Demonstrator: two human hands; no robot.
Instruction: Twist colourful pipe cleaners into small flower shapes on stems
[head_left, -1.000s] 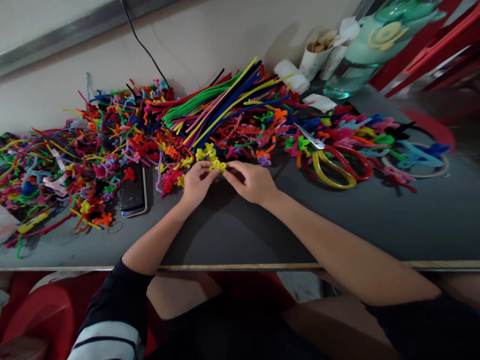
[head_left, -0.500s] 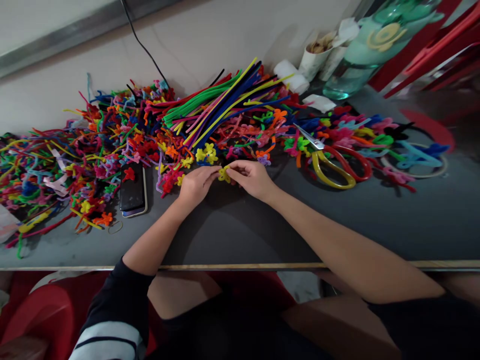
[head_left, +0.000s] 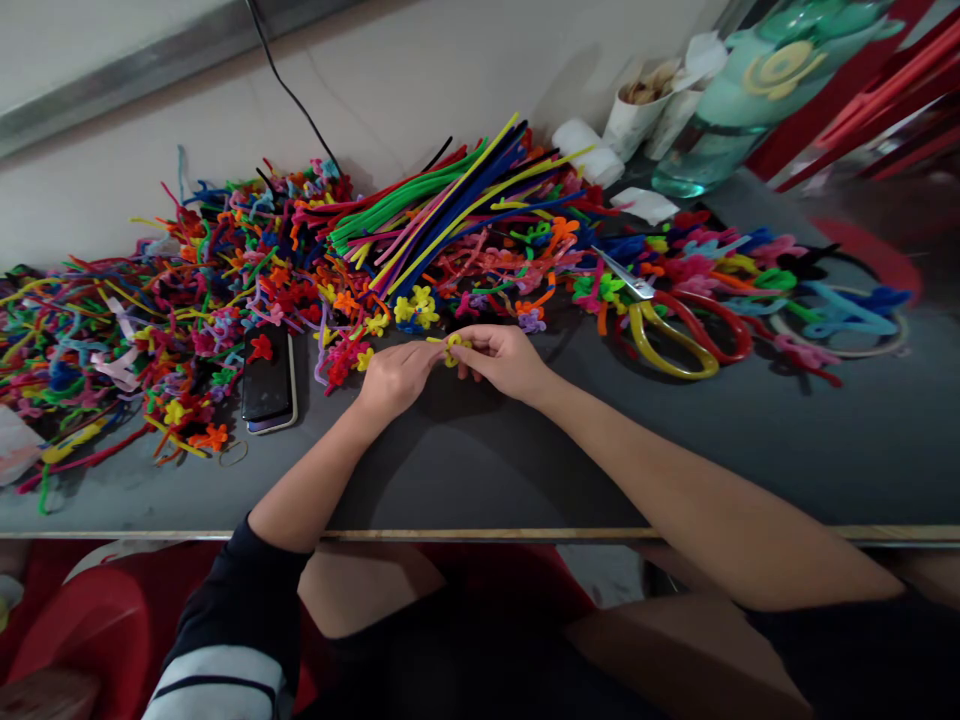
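Between the fingertips of both hands is a small yellow pipe-cleaner flower (head_left: 454,349), partly covered by the fingers. My left hand (head_left: 399,378) pinches it from the left, back of the hand up. From the other side, my right hand (head_left: 504,362) grips it with thumb and fingers. Just beyond the hands lies a yellow cluster of pipe-cleaner flowers (head_left: 417,308) with some blue in it. Behind that, a bundle of straight pipe cleaners (head_left: 442,205) in many colours rests on the heap.
A wide heap of bent pipe cleaners (head_left: 202,250) spreads along the wall. Left of my hands lie stacked phones (head_left: 268,385); to the right, scissors (head_left: 671,330) with red and yellow handles. A water bottle (head_left: 720,130) and paper cups (head_left: 636,112) stand at the back right.
My fingers have shifted around the yellow flower, which now shows less between them. The whole view has moved slightly; the other objects lie as before.
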